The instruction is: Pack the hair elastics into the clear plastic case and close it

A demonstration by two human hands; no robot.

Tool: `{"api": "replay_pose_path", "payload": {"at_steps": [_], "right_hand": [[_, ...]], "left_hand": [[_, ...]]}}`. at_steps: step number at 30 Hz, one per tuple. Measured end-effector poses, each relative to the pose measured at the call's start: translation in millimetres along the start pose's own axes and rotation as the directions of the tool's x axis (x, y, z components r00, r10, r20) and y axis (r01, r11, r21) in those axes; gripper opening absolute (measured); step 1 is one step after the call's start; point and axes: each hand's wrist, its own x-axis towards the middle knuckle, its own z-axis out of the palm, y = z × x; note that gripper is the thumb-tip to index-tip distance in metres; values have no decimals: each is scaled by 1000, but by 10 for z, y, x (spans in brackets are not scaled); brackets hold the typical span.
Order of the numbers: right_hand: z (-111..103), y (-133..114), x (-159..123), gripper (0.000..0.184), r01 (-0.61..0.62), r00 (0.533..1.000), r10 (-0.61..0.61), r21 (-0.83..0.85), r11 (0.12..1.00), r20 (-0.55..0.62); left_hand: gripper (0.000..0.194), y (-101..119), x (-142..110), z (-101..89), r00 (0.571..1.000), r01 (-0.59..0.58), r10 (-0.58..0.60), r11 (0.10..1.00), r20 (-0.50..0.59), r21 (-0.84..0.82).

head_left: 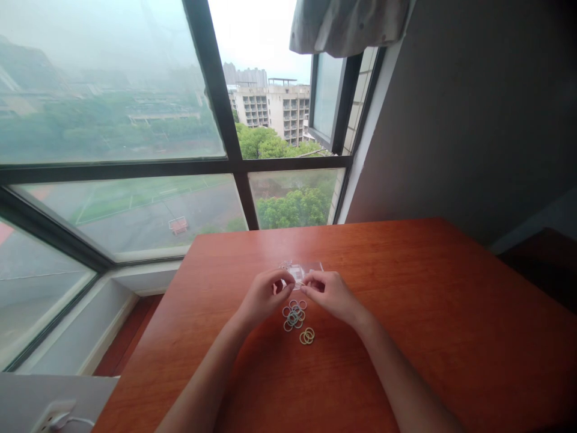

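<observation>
My left hand (269,291) and my right hand (331,293) meet above the middle of the table, thumbs and forefingers pinched. Between the fingertips stretches a thin pale band (300,284), which looks like a hair tie; its full shape is too small to make out. Just behind my fingers lies clear plastic packaging (311,266), partly covered by them. Nearer to me, several pastel hair ties (294,315) in purple, blue and green overlap in a loose pile. A small group of yellow hair ties (307,336) rests apart from it, slightly to the right.
The reddish-brown wooden table (406,288) extends under both forearms. Dark-framed windows (237,159) stand behind and to the left, with one pane swung open. A grey wall (469,120) rises on the right. Low at the left is a plug (58,420) with a white cable.
</observation>
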Motion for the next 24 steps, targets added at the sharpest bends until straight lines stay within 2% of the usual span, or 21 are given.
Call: {"api": "replay_pose_path", "payload": {"at_steps": [4, 7, 9, 15, 24], "right_hand": [[9, -3, 2, 16, -6, 1000, 5, -52, 999, -20], [14, -12, -9, 15, -9, 999, 11, -59, 998, 36], [20, -19, -22, 14, -5, 996, 10, -56, 998, 86], [43, -30, -48, 13, 25, 980, -14, -51, 998, 197], [127, -57, -91, 17, 98, 943, -61, -97, 990, 328]], "left_hand": [[16, -85, 18, -27, 989, 55, -50, 998, -142, 27], [17, -184, 40, -51, 957, 112, -97, 993, -275, 41], [16, -252, 60, -52, 941, 138, -116, 989, -319, 49], [14, -373, 130, 6, 937, 142, -114, 988, -330, 63], [15, -353, 104, -40, 932, 147, -116, 987, -343, 67]]}}
